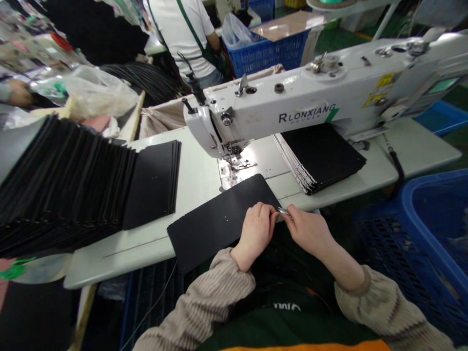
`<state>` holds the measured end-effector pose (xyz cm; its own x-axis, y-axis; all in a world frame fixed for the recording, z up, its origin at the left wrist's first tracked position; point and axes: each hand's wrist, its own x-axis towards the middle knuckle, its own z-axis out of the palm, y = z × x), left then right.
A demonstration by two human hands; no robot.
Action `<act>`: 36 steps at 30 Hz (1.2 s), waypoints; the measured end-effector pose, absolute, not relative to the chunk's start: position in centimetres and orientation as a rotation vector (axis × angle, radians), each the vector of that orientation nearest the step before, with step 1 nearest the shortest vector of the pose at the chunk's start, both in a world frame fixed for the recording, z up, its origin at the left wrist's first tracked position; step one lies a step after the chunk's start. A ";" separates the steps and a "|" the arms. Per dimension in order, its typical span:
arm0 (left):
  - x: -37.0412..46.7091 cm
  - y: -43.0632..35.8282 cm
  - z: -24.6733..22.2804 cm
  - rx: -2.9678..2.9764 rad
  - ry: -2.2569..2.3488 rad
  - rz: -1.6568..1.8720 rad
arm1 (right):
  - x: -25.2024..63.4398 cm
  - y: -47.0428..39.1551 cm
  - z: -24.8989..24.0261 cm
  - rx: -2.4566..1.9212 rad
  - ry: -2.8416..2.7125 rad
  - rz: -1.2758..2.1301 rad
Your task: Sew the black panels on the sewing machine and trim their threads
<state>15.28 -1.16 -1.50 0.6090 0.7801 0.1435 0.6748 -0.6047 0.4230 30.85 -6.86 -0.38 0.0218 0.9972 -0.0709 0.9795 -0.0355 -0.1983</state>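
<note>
My left hand (258, 226) is closed on the near right edge of a black rectangular panel (215, 214), fingers pinched near its corner. The panel lies tilted across the front edge of the sewing table, its left end jutting out past it. In my right hand (307, 229) are small metal thread snips (283, 211), their tips beside that same corner and close to my left fingertips. Most of the snips is hidden inside the fist. Just beyond the panel is the needle area of a white sewing machine (310, 100), lit by its lamp.
A pile of black panels (329, 156) with pale edges sits under the machine arm. More panels (153, 180) lean in a long row on the left. Blue baskets (413, 209) stand at right and behind the machine. Another person (186, 34) is at the back.
</note>
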 end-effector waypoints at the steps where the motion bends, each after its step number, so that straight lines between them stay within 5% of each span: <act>1: 15.3 -1.2 -1.3 2.499 1.172 0.459 | 30.8 -6.8 -0.3 -2.190 -2.120 0.277; 10: 3.6 -1.3 2.2 2.409 0.876 0.542 | 33.1 -6.9 -0.8 -2.167 -1.872 0.228; 18: -7.9 -3.7 0.8 2.494 1.212 0.376 | 32.5 -5.7 -0.9 -1.740 -2.188 0.327; 28: -9.2 -2.9 4.5 1.612 1.587 0.953 | 32.3 -3.5 2.1 -1.584 -1.768 0.598; 36: -8.1 -0.7 8.9 1.186 1.372 1.115 | 30.5 -2.0 5.4 -1.632 -1.559 0.536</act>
